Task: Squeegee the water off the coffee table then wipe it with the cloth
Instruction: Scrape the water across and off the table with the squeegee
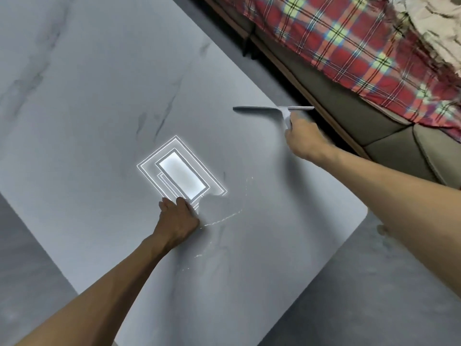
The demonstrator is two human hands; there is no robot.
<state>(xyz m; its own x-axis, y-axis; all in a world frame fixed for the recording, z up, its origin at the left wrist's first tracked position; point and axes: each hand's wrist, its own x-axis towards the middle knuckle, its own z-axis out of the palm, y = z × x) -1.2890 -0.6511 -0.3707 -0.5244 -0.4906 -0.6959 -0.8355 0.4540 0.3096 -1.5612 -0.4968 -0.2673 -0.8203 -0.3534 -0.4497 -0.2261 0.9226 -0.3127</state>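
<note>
Grey coffee table [104, 101], squeegee [272, 109] handle within right hand [303, 139] fingers [298, 122]

One coffee table [99, 96]; one squeegee [262, 109]; two hands: left hand [178, 221], right hand [303, 138]; one sofa [389, 146]; one plaid blanket [349, 46].

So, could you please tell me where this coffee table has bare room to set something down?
The wide far-left stretch of the coffee table, beyond the left hand, is bare. The near-right corner is free but streaked with water. It is busy by the sofa edge, where the right hand holds the squeegee.
</note>
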